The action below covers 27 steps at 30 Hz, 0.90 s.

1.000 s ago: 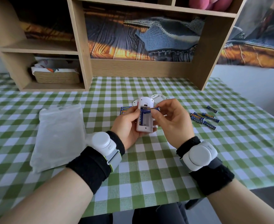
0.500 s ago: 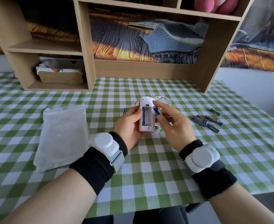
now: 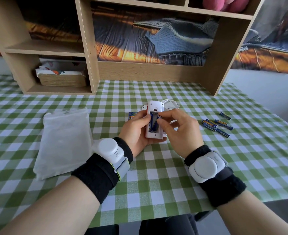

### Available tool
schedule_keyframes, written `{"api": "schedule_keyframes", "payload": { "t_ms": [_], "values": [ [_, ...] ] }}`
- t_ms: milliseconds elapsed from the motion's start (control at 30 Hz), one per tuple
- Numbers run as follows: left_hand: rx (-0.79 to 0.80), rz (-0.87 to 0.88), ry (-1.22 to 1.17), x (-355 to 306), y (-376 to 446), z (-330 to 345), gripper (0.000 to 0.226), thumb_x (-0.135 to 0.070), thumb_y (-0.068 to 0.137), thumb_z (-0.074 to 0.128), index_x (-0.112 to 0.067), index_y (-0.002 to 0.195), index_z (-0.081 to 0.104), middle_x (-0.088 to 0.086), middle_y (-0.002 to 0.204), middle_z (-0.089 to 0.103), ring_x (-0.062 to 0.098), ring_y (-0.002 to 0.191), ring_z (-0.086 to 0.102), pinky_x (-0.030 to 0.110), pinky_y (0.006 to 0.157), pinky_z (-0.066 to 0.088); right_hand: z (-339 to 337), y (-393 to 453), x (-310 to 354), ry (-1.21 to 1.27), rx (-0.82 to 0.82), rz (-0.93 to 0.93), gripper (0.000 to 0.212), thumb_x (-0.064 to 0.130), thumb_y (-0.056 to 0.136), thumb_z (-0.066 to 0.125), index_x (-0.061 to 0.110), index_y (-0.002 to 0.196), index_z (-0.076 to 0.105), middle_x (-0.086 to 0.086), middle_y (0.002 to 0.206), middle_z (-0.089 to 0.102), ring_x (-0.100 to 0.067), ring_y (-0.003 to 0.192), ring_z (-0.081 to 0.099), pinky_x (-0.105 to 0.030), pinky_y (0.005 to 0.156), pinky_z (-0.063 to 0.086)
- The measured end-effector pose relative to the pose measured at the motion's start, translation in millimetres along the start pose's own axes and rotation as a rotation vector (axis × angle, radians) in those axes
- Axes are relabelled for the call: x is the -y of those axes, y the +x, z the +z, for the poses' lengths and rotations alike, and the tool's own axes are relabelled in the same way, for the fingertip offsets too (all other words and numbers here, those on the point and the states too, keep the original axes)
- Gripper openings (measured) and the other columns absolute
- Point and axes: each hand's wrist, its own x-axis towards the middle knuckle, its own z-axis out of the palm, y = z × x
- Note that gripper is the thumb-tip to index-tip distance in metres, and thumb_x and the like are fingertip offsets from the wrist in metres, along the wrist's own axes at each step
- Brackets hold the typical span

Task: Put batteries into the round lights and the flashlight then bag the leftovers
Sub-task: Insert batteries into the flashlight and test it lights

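Head view: left hand (image 3: 136, 131) cradles the white flashlight (image 3: 154, 122) upright; right hand (image 3: 179, 131) pinches a battery (image 3: 151, 123) inside.

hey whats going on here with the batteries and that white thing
A person is loading batteries into a white flashlight. The left hand holds it with its open battery slot facing up, one blue battery already inside, and the right hand is pressing another one in. More loose batteries lie on the checked tablecloth to the right, a round light sits just behind the hands, and a white bag waits on the left.
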Motion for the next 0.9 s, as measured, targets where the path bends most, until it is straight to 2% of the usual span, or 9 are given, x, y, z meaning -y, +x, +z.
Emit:
{"api": "schedule_keyframes", "payload": {
  "t_ms": [167, 300, 433, 500, 567, 633, 733, 800, 900],
  "values": [
    [0.017, 0.015, 0.012, -1.1, -2.5, 3.6, 0.033, -0.007, 0.1, 0.042, -0.012, 0.129, 0.057, 0.019, 0.112, 0.067, 0.034, 0.094, 0.068, 0.061, 0.087, 0.052, 3.7, 2.0, -7.8, -0.072, -0.079, -0.109, 0.013, 0.017, 0.091, 0.068, 0.015, 0.101, 0.076, 0.003, 0.096, 0.067, -0.002, 0.081, 0.062, -0.01, 0.071, 0.047],
    [-0.02, 0.038, 0.009, -0.2, -0.8, 5.4, 0.047, 0.006, 0.094, 0.042, -0.015, 0.134, 0.054, 0.016, 0.107, 0.068, 0.031, 0.093, 0.068, 0.047, 0.072, 0.058, 4.5, 0.5, -8.4, -0.01, -0.087, -0.102, 0.01, 0.015, 0.088, 0.071, 0.018, 0.097, 0.076, 0.005, 0.102, 0.065, -0.001, 0.087, 0.062, -0.01, 0.073, 0.049],
    [-0.072, 0.121, 0.141, 1.5, 1.8, 3.6, 0.062, 0.004, 0.08, 0.045, -0.029, 0.132, 0.055, 0.013, 0.109, 0.066, 0.029, 0.094, 0.065, 0.053, 0.079, 0.056, 4.7, 0.0, -7.9, 0.042, -0.048, -0.072, 0.011, 0.016, 0.089, 0.069, 0.021, 0.096, 0.074, 0.005, 0.108, 0.062, -0.004, 0.095, 0.062, -0.013, 0.075, 0.052],
    [-0.098, 0.159, 0.213, 2.3, -0.3, 3.2, 0.059, 0.001, 0.077, 0.048, -0.027, 0.128, 0.058, 0.011, 0.101, 0.067, 0.027, 0.09, 0.065, 0.053, 0.081, 0.055, 5.1, -1.0, -9.7, 0.064, -0.033, -0.071, 0.009, 0.015, 0.089, 0.069, 0.019, 0.095, 0.074, 0.004, 0.109, 0.06, -0.008, 0.098, 0.063, -0.019, 0.077, 0.055],
    [-0.109, 0.192, 0.279, 3.4, -1.6, 2.5, 0.054, 0.008, 0.081, 0.047, -0.023, 0.124, 0.06, 0.011, 0.094, 0.068, 0.027, 0.086, 0.065, 0.048, 0.077, 0.056, 5.4, -2.5, -12.4, 0.085, -0.017, -0.071, 0.007, 0.012, 0.088, 0.07, 0.014, 0.094, 0.073, 0.001, 0.109, 0.059, -0.01, 0.098, 0.063, -0.023, 0.079, 0.057],
    [-0.14, 0.216, 0.35, 4.0, -2.1, 1.0, 0.053, 0.009, 0.079, 0.05, -0.024, 0.118, 0.063, 0.009, 0.093, 0.069, 0.027, 0.086, 0.065, 0.045, 0.075, 0.058, 5.6, -3.3, -14.3, 0.08, -0.001, -0.081, 0.004, 0.01, 0.087, 0.071, 0.011, 0.09, 0.073, -0.001, 0.108, 0.059, -0.01, 0.097, 0.063, -0.023, 0.081, 0.057],
    [-0.212, 0.283, 0.478, 2.4, -3.0, -2.0, 0.052, 0.003, 0.069, 0.059, -0.032, 0.107, 0.069, 0.001, 0.1, 0.072, 0.026, 0.098, 0.067, 0.048, 0.086, 0.058, 5.6, -3.6, -14.5, 0.055, 0.01, -0.1, 0.003, 0.009, 0.086, 0.072, 0.012, 0.088, 0.073, -0.001, 0.108, 0.059, -0.007, 0.096, 0.063, -0.019, 0.082, 0.056],
    [-0.243, 0.312, 0.544, 1.0, -4.2, -2.3, 0.054, 0.005, 0.072, 0.062, -0.034, 0.107, 0.07, -0.004, 0.105, 0.071, 0.021, 0.1, 0.067, 0.048, 0.087, 0.058, 4.8, -3.7, -13.7, 0.05, 0.017, -0.09, 0.004, 0.01, 0.086, 0.072, 0.013, 0.087, 0.072, -0.001, 0.108, 0.059, -0.005, 0.096, 0.062, -0.015, 0.08, 0.055],
    [-0.265, 0.33, 0.6, 0.4, -5.5, -2.8, 0.054, 0.005, 0.073, 0.064, -0.035, 0.109, 0.068, -0.006, 0.107, 0.07, 0.014, 0.098, 0.067, 0.044, 0.085, 0.059, 4.5, -3.9, -13.5, 0.058, 0.034, -0.078, 0.003, 0.01, 0.086, 0.072, 0.014, 0.086, 0.071, 0.0, 0.11, 0.058, -0.007, 0.096, 0.062, -0.018, 0.078, 0.056]
  ]
}}
